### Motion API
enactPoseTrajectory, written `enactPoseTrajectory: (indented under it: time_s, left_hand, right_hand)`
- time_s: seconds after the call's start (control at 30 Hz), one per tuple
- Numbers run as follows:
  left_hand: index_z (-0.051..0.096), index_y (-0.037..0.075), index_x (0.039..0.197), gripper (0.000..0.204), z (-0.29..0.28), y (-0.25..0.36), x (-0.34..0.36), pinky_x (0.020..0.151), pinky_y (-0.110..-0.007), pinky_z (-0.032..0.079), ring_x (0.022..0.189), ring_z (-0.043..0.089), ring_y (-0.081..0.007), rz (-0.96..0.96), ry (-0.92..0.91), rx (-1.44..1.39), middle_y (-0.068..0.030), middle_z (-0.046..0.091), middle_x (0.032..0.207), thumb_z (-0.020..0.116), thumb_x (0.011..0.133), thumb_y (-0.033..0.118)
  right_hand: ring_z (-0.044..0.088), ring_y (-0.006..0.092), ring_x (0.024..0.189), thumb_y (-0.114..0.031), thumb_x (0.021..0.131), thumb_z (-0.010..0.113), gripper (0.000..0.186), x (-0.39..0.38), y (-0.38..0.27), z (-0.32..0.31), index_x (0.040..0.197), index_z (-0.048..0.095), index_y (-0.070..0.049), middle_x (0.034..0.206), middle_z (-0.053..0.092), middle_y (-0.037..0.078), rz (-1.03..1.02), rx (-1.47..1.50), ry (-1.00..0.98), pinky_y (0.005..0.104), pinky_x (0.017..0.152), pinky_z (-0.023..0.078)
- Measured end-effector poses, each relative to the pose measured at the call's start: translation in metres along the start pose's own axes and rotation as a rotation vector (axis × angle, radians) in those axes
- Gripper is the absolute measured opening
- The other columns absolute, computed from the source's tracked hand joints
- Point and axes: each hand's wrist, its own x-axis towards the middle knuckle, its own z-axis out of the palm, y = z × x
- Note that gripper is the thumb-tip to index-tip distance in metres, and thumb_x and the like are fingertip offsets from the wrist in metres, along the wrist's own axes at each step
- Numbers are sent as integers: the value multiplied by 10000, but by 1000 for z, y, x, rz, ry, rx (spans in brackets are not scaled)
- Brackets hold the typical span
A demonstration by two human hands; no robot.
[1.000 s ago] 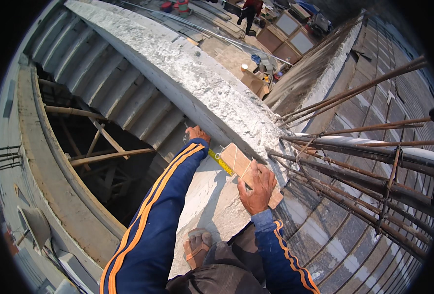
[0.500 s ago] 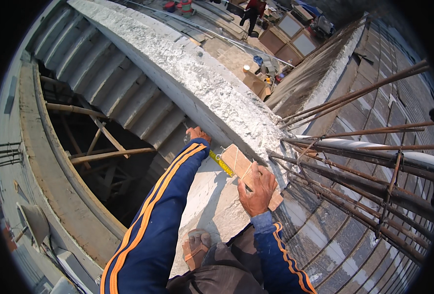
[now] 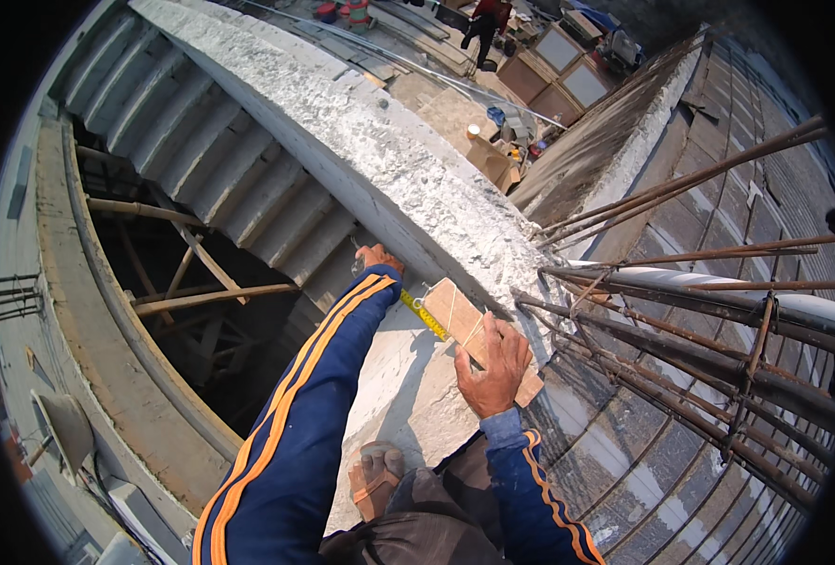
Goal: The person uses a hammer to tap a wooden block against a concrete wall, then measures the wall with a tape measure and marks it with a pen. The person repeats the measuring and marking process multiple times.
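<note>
A flat wooden block (image 3: 452, 310) with string wound around it rests over the top of the pale concrete step (image 3: 389, 367). My right hand (image 3: 494, 369) is closed on its near part, thumb on one side and fingers across the top. From beside the block, the yellow blade of a tape measure (image 3: 424, 315) runs up and left under my left cuff. Further out, my left hand (image 3: 378, 256) is curled at the foot of the low wall by the stairs, at the blade's far end. My sleeve hides part of that hand and its grip.
Concrete stairs (image 3: 238, 174) descend on the left beside a dark opening braced with wooden poles (image 3: 215, 298). A rough-topped wall (image 3: 370, 132) runs alongside. Rusty rebar (image 3: 690, 348) juts out at right. My sandalled foot (image 3: 377, 478) stands on the concrete. Another person (image 3: 486, 28) is far below.
Both hands have shifted very slightly left. The right fingers still grip the block, and the tape blade and block stay almost in place.
</note>
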Motion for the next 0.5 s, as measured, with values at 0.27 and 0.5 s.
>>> enactPoseTrajectory:
  time_s: [0.27,0.5]
  left_hand:
    - [764,268,1150,255,-31,2,1,831,-651,438,1160,600,-270,-17,-259,-7,26,728,1195,694,910,324]
    - [737,291,1215,283,-53,-4,-1,868,-632,452,1225,588,-279,21,-317,-4,52,693,1279,673,942,326]
  right_hand:
    - [492,342,1178,-242,770,803,733,0,0,0,1433,540,-71,1262,546,132,6,0,0,491,1023,361]
    - [503,336,1169,-231,775,804,713,0,0,1,1422,553,-64,1254,556,131,-4,-9,10,478,1017,371]
